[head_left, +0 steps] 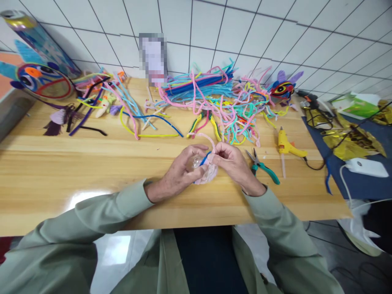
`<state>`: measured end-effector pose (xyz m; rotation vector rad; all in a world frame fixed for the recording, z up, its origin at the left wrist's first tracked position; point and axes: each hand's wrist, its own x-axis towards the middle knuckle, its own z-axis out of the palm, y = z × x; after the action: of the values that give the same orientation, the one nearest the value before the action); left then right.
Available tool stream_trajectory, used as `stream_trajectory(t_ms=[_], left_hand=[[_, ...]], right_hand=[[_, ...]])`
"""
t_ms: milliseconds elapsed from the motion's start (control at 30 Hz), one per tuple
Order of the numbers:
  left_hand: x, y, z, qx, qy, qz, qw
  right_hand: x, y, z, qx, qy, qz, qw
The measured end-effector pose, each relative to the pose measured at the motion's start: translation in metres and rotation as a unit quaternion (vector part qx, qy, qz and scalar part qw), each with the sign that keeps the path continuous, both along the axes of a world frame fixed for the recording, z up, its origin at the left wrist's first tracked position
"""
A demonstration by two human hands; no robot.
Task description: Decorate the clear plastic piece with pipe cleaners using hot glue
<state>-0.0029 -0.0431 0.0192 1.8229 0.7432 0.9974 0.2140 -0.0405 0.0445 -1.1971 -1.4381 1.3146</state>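
My left hand (177, 173) is closed around a small rounded, clear and pale pink piece (210, 176) just above the table. A short blue pipe cleaner (205, 159) crosses the piece between my fingers. My right hand (234, 163) pinches a pale pink pipe cleaner (210, 139) against the piece's upper edge, and its free end curves up and to the left. How the pink strand is fixed there is hidden by my fingertips. Right of my right hand lie needle-nose pliers (266, 170) with teal handles. Yellow-and-green handled pliers (217, 127) lie just beyond my hands.
A yellow glue gun (286, 146) with its cord lies at the right. Tangled pipe cleaners (241, 114) and a blue bundle (199, 86) fill the back, near a pixelated phone-shaped object (153, 57). Decorated fish-like faces stand at left (43, 81) and right (281, 90).
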Motion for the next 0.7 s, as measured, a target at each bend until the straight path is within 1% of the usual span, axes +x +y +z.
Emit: stream_trajectory(t_ms=[233,367,467,700], left_hand=[[-0.0026,0.0008,0.0015,-0.024,-0.012,-0.015,1.000],[-0.0012,0.0005,0.0007,0.013,0.000,0.008,1.000],[0.0003,0.0009,0.0006,0.031,0.008,0.020,0.999],[0.0009,0.0010,-0.0014,0.051,0.001,0.018,0.999]], right_hand=[[-0.0021,-0.0012,0.0014,-0.005,-0.002,-0.012,1.000],[-0.0041,-0.0022,0.0021,0.003,-0.004,-0.015,1.000],[-0.0051,-0.0027,0.0023,-0.005,-0.005,-0.018,1.000],[-0.0042,-0.0028,-0.0002,-0.020,0.002,-0.022,1.000]])
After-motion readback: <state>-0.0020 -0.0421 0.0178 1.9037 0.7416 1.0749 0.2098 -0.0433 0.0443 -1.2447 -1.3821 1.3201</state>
